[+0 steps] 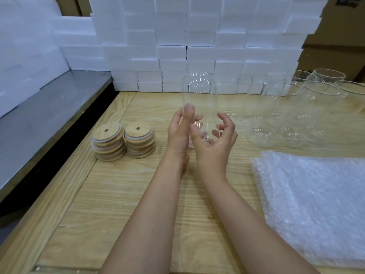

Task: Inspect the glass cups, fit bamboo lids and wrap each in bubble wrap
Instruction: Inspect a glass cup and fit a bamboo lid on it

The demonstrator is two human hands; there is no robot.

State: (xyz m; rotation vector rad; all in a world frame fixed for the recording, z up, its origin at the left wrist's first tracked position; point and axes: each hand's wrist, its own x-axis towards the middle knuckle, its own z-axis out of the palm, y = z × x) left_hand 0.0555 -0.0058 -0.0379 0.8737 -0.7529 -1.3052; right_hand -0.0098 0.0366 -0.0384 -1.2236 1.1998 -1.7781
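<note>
Clear glass cup (199, 91) held upright over mid-worktop (138, 194). More glass cups (316, 99) clustered far right. Two stacks of bamboo lids (109, 144) left. Bubble wrap (316, 204) sheets stacked near right.

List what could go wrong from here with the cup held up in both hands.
1. The glass cup is gripped only near its base by the left hand and right hand, so it might slip onto the table.
2. The clustered cups at right could be knocked when setting it down.
3. The uneven lid stacks may topple.

No legible text; dark label (349, 1) on cardboard box (335, 30) too blurred.
</note>
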